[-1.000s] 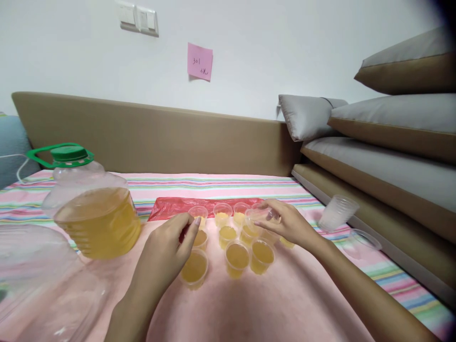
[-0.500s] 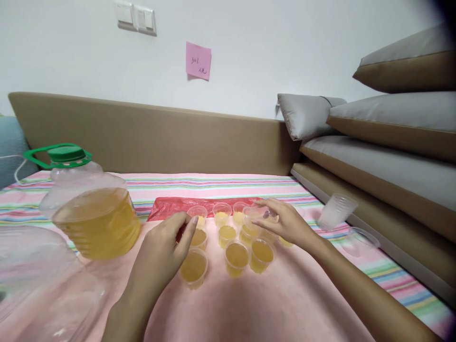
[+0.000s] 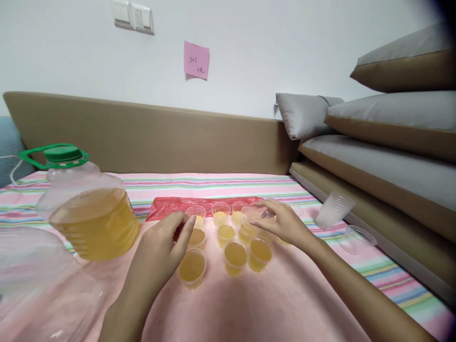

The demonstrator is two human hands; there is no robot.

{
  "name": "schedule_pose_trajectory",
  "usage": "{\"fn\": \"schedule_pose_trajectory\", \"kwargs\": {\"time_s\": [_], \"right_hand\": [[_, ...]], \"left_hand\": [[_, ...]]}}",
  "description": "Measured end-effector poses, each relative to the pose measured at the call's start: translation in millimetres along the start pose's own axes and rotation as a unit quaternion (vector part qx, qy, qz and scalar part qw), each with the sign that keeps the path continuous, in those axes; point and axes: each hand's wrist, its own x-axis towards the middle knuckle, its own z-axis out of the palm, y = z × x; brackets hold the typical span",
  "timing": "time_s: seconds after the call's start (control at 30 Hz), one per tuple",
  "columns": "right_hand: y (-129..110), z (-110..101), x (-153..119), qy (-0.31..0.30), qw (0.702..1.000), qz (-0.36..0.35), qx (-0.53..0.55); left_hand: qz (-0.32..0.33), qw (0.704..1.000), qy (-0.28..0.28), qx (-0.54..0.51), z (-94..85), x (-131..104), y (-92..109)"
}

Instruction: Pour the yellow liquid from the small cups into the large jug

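Note:
Several clear cups of yellow liquid stand in loose rows, one of them a front-left cup (image 3: pixel 193 268) and another a front-middle cup (image 3: pixel 235 255). My left hand (image 3: pixel 166 244) is beside the left-hand cups, thumb and index fingertips close together; anything between them is too small or hidden to make out. Thumb and fingers of my right hand (image 3: pixel 285 221) are around a tilted clear plastic cup (image 3: pixel 259 214), above the back-right cups. A large clear jug (image 3: pixel 94 223) with a green cap and handle, partly filled with yellow liquid, stands at the left.
A red plastic sheet (image 3: pixel 171 207) lies behind the cups. Stacked clear cups (image 3: pixel 335 210) and a clear round container (image 3: pixel 359 237) lie at the right, beside piled cushions (image 3: pixel 392 161). Large clear plastic (image 3: pixel 39 280) fills the near left. A brown headboard (image 3: pixel 149 135) stands behind.
The whole view has shifted slightly, with things appearing a little farther left. Both hands keep nearly the same pose and place among the cups.

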Motion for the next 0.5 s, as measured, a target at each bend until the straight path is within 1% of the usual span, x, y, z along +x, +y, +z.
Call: {"fn": "schedule_pose_trajectory", "kwargs": {"time_s": [0.13,0.2,0.27,0.37,0.5], "right_hand": [[3.2,2.6,-3.0,0.067,0.993,0.059,0.082],[6.5,0.5,-8.0,0.102,0.982,0.091,0.132],[11.8,-6.4,-15.4,0.147,0.966,0.118,0.177],[26.4,-28.4,-31.3,0.239,0.933,0.146,0.228],[61.0,-75.9,-62.3,0.368,0.873,0.183,0.262]], "left_hand": [[-0.002,1.000,0.002,0.000,-1.1,2.0,0.6],[0.000,1.000,-0.001,0.005,-2.2,2.9,-0.2],[0.003,1.000,-0.006,0.012,-3.1,3.6,-1.8],[0.007,1.000,-0.008,0.014,-3.6,4.2,-4.8],[0.004,1.000,-0.012,0.010,-2.9,4.3,-5.5]]}}
